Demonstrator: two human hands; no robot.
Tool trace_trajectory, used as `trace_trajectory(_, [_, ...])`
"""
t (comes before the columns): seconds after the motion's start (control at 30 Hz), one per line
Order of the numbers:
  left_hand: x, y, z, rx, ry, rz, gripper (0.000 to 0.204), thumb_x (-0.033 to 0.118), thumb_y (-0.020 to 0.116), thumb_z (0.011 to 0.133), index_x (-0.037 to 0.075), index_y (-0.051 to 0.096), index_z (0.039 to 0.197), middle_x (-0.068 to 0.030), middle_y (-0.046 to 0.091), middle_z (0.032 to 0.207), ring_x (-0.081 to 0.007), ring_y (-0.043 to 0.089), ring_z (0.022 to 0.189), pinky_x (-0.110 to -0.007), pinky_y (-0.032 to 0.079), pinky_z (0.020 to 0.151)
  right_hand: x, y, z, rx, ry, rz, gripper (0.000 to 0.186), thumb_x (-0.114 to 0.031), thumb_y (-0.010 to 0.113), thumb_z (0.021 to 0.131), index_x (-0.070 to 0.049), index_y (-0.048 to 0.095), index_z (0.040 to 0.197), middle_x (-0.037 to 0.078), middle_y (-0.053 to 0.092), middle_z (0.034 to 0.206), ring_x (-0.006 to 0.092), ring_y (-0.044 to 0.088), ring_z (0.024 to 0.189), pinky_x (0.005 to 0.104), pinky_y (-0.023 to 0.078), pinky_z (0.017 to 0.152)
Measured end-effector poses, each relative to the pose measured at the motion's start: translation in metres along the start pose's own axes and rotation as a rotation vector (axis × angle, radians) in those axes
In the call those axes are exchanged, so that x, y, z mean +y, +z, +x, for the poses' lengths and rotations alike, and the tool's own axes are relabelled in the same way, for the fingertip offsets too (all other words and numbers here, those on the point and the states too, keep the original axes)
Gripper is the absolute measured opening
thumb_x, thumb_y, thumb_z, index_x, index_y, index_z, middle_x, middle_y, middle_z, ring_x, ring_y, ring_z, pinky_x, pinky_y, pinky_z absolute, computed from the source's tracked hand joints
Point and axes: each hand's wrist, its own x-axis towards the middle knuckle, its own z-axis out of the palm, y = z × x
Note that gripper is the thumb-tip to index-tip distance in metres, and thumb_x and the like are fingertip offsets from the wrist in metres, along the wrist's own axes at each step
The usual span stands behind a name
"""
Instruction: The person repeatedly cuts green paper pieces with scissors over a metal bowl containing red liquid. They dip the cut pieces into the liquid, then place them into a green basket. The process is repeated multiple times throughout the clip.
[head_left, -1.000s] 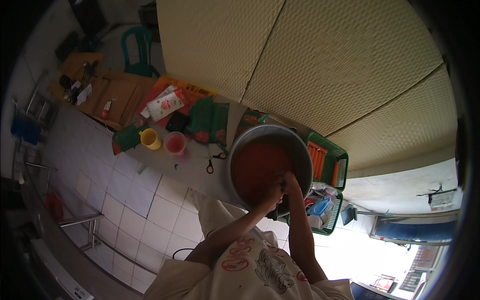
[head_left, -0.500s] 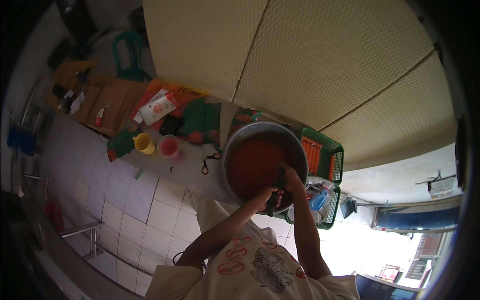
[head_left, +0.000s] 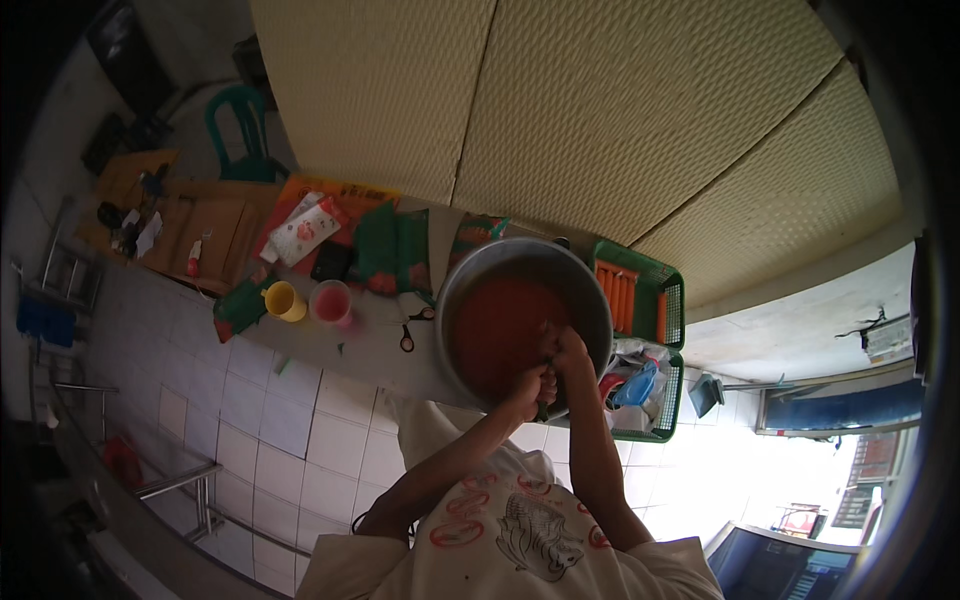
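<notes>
A large metal pot [head_left: 451,283] with red-orange contents [head_left: 500,310] stands at the table's edge in front of me. Inside its near right part, my left hand [head_left: 532,393] grips a dark green object [head_left: 544,409], possibly a handle or packet, low by the rim. Just above and to the right of it, my right hand [head_left: 565,348] is closed around the same object, fingers over the red contents. Where the object's far end is, I cannot make out.
Green baskets of orange sticks [head_left: 620,296] and mixed items [head_left: 645,390] adjoin the pot's right. Scissors [head_left: 408,335], a yellow mug [head_left: 284,301], a pink cup [head_left: 330,304], green packs [head_left: 395,250] and cardboard [head_left: 215,230] lie leftward on the table [head_left: 380,360]. Padded cream panels [head_left: 560,110] rise behind.
Both hands have shifted within the pot, moving slightly apart and back together, with the green object. The whole view has also shifted, so the pot appears further left.
</notes>
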Motion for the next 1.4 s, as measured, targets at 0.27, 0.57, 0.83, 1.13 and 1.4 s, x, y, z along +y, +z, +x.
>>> trace_trajectory(0.27, [-0.015,-0.011,0.003,-0.056,-0.036,0.028,0.026,0.024,0.054,0.110,0.015,0.054,0.085,0.0057,0.040,0.068,-0.0074,0.034,0.054,-0.027,0.032,0.051,-0.006,0.044,-0.044,0.155,-0.027,-0.120,0.012,-0.020,0.064,0.105,-0.009,0.063,0.099,-0.001,0.048,0.067,0.0122,0.047,0.053,0.0303,0.039,0.045])
trace_trajectory(0.57, [-0.008,0.007,-0.060,0.013,-0.005,0.579,0.037,0.035,0.059,0.110,0.004,0.061,0.130,-0.0161,0.073,0.120,-0.0312,0.072,0.116,-0.045,0.055,0.105,-0.044,0.116,-0.144,0.115,-0.144,-0.617,0.021,-0.019,0.060,0.107,-0.002,0.067,0.115,0.008,0.065,0.076,0.0170,0.065,0.061,0.0314,0.054,0.054])
trace_trajectory(0.83, [0.127,0.036,-0.296,-0.458,0.320,0.869,0.047,0.042,0.064,0.106,0.006,0.063,0.136,-0.0212,0.070,0.125,-0.0216,0.071,0.099,-0.036,0.054,0.089,-0.046,0.083,-0.100,0.056,-0.481,-1.452,0.038,-0.020,0.060,0.105,-0.002,0.067,0.137,0.018,0.077,0.101,0.0203,0.077,0.092,0.0344,0.060,0.064])
trace_trajectory(1.13, [0.249,0.067,-0.558,-1.313,0.921,0.744,0.042,0.042,0.078,0.097,0.012,0.072,0.126,-0.0312,0.071,0.122,-0.0189,0.067,0.057,-0.030,0.050,0.050,-0.021,0.308,-0.172,0.078,-0.544,-0.461,0.032,-0.030,0.054,0.106,-0.010,0.070,0.126,0.009,0.070,0.092,0.0187,0.069,0.080,0.0366,0.058,0.076])
trace_trajectory(1.4, [0.303,0.040,-0.659,-1.355,1.176,0.704,0.033,0.033,0.070,0.104,0.010,0.070,0.128,-0.0325,0.070,0.126,-0.0136,0.061,0.054,-0.025,0.045,0.047,0.270,0.592,-0.054,-0.349,-0.162,-0.027,0.031,-0.012,0.059,0.098,-0.013,0.063,0.129,0.007,0.068,0.110,0.0202,0.066,0.093,0.0402,0.055,0.088])
